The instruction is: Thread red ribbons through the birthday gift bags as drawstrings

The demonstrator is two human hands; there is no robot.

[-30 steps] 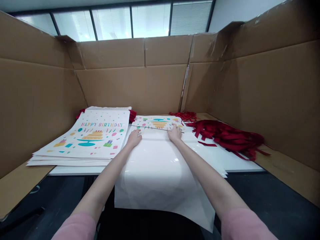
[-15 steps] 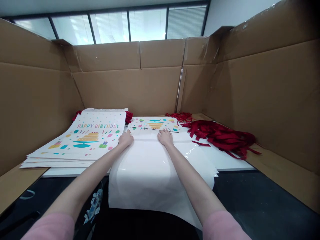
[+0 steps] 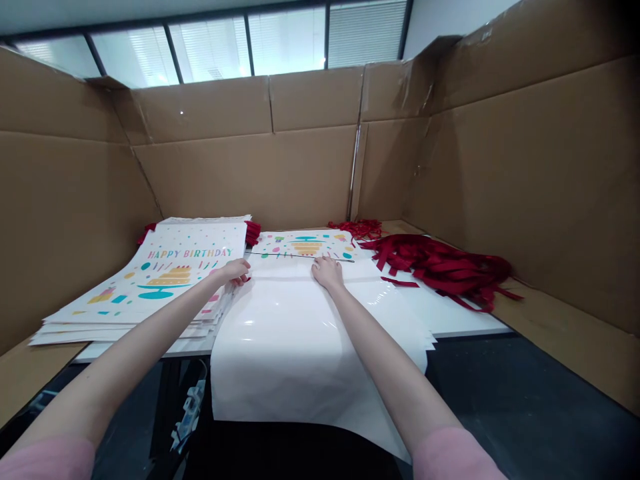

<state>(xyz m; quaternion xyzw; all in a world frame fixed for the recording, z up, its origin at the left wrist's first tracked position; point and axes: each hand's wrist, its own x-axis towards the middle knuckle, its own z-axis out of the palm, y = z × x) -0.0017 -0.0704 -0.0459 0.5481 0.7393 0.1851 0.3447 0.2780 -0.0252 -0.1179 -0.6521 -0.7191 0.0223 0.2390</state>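
Observation:
My left hand point(image 3: 236, 271) is at the gap between the printed stack and the white sheets, its fingers curled, with a small bit of red at the fingertips. My right hand point(image 3: 328, 271) rests on the upper part of the glossy white sheets point(image 3: 280, 333), fingers bent and slightly apart, beside a thin dark rod point(image 3: 300, 256). The sheets hang over the table's front edge. Beyond the rod, a cake print point(image 3: 307, 245) shows upside down. At the left lies a stack of "HAPPY BIRTHDAY" sheets point(image 3: 165, 267), partly behind my left forearm.
Dark red ribbons point(image 3: 440, 263) lie in a heap at the right, with thinner red strands point(image 3: 363, 229) at the back. One short red strip point(image 3: 399, 283) lies nearer. Cardboard walls point(image 3: 250, 173) stand around the table. Below the front edge is a power strip point(image 3: 190, 410).
My left hand has moved left, off the white sheets to the edge of the printed stack, and red now shows at its fingertips. My right hand has stayed on the sheets.

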